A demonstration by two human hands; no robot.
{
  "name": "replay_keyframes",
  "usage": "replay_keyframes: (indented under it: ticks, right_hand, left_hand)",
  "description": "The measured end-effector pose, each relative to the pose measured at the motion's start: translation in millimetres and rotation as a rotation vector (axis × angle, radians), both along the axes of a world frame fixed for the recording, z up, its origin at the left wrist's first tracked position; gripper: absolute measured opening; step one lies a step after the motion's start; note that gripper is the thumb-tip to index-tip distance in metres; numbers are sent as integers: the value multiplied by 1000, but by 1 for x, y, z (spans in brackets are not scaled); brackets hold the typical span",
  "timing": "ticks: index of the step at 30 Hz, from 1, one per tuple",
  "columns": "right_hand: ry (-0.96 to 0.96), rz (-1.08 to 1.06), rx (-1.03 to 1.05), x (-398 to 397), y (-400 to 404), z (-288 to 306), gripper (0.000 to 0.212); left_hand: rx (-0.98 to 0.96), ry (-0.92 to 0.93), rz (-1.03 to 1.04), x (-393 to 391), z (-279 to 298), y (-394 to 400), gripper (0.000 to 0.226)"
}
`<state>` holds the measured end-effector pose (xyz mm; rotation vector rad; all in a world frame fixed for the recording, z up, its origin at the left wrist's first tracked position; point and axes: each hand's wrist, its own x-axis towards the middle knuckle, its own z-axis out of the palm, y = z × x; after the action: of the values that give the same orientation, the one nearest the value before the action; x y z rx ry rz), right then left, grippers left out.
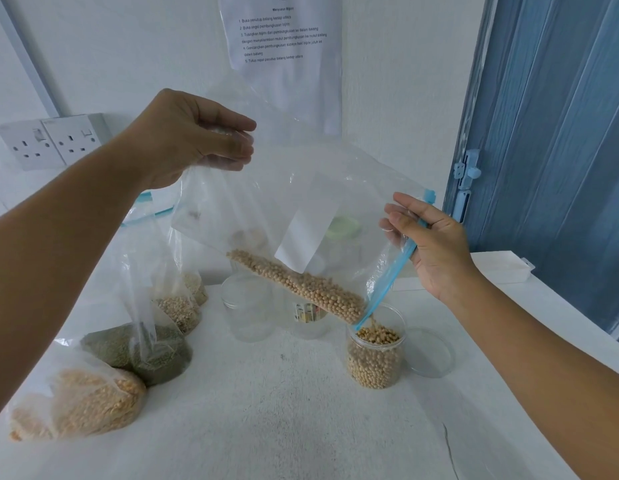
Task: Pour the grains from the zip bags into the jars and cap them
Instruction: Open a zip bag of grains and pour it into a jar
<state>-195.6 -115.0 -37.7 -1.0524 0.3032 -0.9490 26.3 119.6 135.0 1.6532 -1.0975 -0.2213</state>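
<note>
Clear plastic, the zip bag (284, 216) is held tilted, its long axis sloping down from the pinching left hand (194, 140) to the right hand (429, 244) gripping its blue zip edge, the open corner directly above the nearly full jar (374, 355) on the counter (266, 410).

head view, close, probably angled downward

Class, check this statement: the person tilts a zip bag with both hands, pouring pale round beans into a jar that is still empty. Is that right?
Not quite. The head view shows the jar is already nearly full of beans, not empty. The rest holds: the left hand grips the zip bag high, the right hand holds its blue zip edge, and pale round beans run into the jar.
</note>
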Motion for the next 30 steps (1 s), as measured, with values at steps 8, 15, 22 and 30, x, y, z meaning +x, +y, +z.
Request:
replay_keyframes:
  ticks: [8,15,22,30]
  right_hand:
    - [-3,3,-1,2,-1,-1,31]
    - [-6,0,7,3,-1,-2,31]
    - [-2,-3,3,2,-3,-3,31]
    - [-3,-13,15,1,-4,-4,31]
  left_hand:
    - [-5,-12,1,5,0,-1,38]
    - [0,-22,-7,5,4,-5,39]
    - [9,-26,-10,6,2,-8,38]
    - [16,-34,-22,4,4,-14,37]
